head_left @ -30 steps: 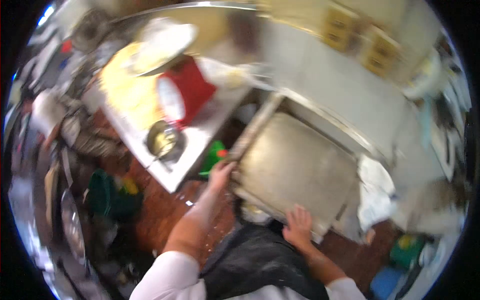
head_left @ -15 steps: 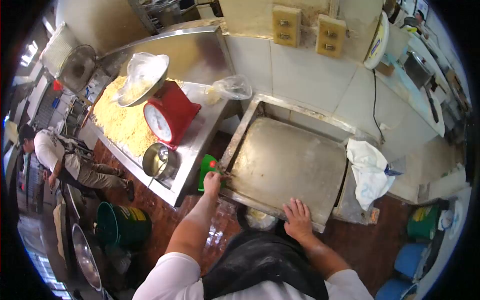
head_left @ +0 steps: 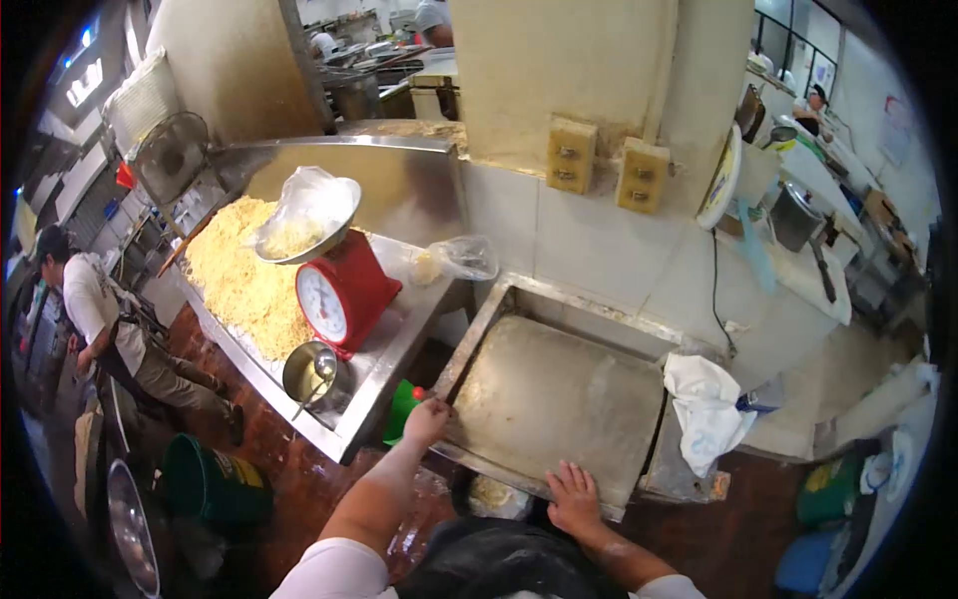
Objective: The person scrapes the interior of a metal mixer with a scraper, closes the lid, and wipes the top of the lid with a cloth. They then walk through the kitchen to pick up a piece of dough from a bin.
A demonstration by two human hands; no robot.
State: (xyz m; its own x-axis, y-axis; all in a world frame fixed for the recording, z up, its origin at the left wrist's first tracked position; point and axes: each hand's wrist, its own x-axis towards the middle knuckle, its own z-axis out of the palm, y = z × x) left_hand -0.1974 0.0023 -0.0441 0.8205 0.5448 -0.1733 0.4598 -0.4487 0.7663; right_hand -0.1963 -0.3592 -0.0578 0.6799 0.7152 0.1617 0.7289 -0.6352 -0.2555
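Observation:
A flat metal lid or plate point(head_left: 559, 399) lies in a metal frame before me. My left hand point(head_left: 427, 421) is closed at the frame's left edge, beside a red knob point(head_left: 419, 393) near a green object point(head_left: 400, 411); what its fingers grip is too small to make out. My right hand point(head_left: 575, 495) rests with spread fingers on the plate's front edge. On the steel table to the left, a red scale point(head_left: 347, 295) carries a pan point(head_left: 337, 222) with a plastic bag of crumbly material.
Yellow crumbs point(head_left: 235, 270) are heaped around the scale, with a metal bowl point(head_left: 315, 373) nearby. A white cloth point(head_left: 704, 409) hangs right of the plate. Green bucket point(head_left: 215, 479) stands on the floor at lower left. A person point(head_left: 110, 319) stands at far left.
The view has tilted upward, so the table, scale and plate appear lower. Both hands keep about the same places at the plate's edges.

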